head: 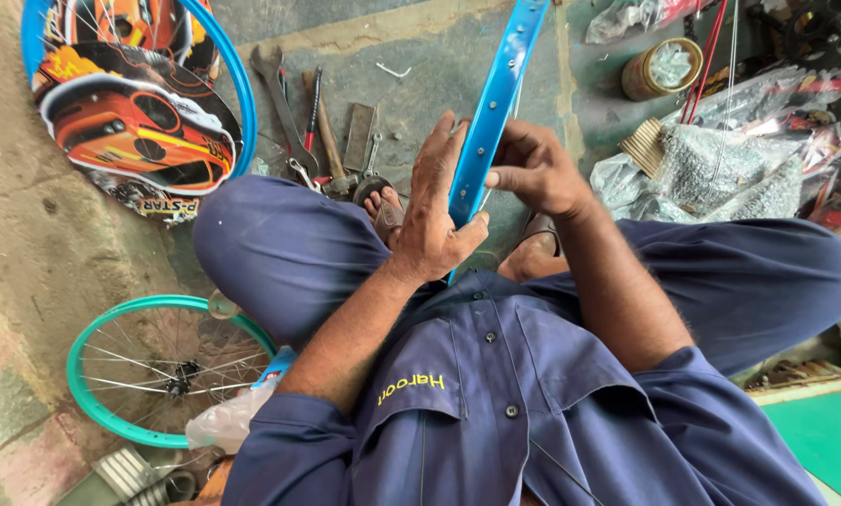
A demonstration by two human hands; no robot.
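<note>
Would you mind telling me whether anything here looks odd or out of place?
Nothing looks damaged. Both hands, left and right, grip a bare blue rim. Tools lie scattered on the floor beyond.

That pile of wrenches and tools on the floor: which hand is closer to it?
Left. The left hand grips the blue rim on the side nearer the tools; the right hand is beyond the rim.

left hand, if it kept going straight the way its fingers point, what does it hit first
The left hand points up and away along the blue wheel rim it grips. Past its fingertips comes bare concrete floor; the flat metal tool lies just aside, though depth is unclear.
</note>
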